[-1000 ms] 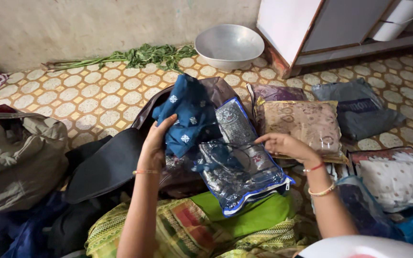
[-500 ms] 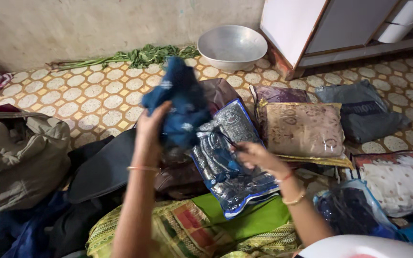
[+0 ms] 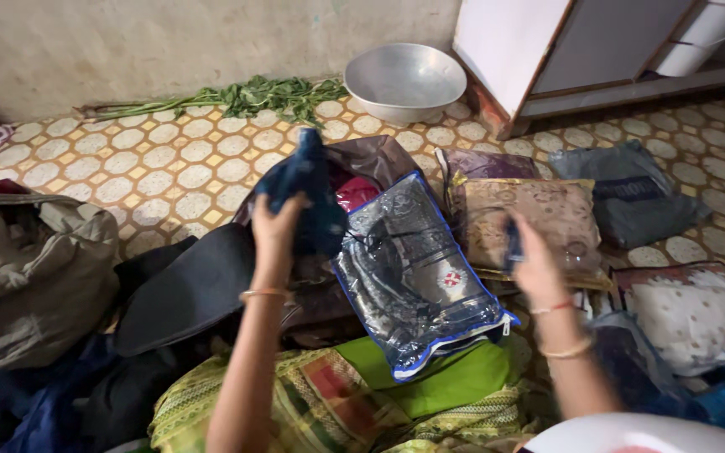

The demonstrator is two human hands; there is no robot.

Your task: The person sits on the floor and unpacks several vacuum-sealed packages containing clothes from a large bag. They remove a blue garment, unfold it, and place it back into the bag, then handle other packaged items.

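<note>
A crumpled dark blue cloth garment [image 3: 308, 197] is held raised in the closed left hand [image 3: 274, 231], above a clear blue-edged plastic garment bag [image 3: 413, 281]; the blurred right hand [image 3: 534, 260] appears closed on something dark. A firm, bunched grip is advisable, so that no loose fabric drags.

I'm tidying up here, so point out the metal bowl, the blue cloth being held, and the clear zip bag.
metal bowl [image 3: 404, 80]: head view, on its inside.
blue cloth [image 3: 308, 180]: head view, on the bunched middle.
clear zip bag [image 3: 417, 281]: head view, on its plastic front.
</note>
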